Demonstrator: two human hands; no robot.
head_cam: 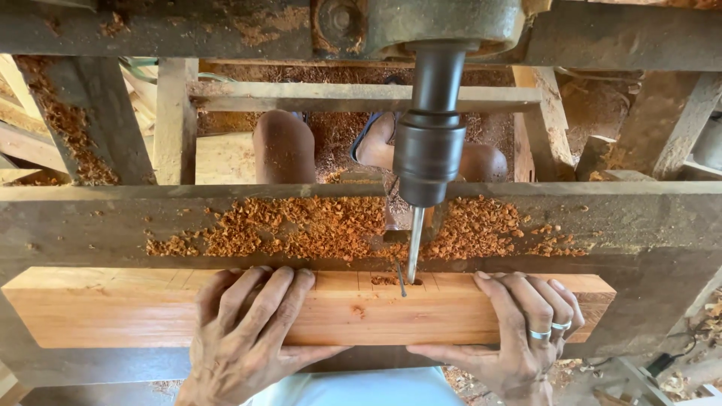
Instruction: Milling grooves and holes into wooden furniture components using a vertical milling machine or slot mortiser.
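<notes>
Both hands clamp a long reddish wooden beam (150, 308) lying across the grey, worn tabletop (647, 240); the left hand (244, 331) has its grip closed over the beam's near edge, fingers spread flat on the smooth, finely grained top face, thumb tucked below; the right hand (519, 331) grips the same edge further along, fingers curled over the top, two silver rings (549, 331) on them, thumb under the beam; between the two hands, a slim steel drill bit (414, 244) meets the beam's far edge, where a small dark hole shows; above it sits the heavy, dark cylindrical chuck (429, 154) on a round spindle; beyond the beam, curly orange wood shavings (301, 229) lie heaped on the tabletop; further out, rough timber frame rails (361, 96) and the person's knees (284, 146) show below.
</notes>
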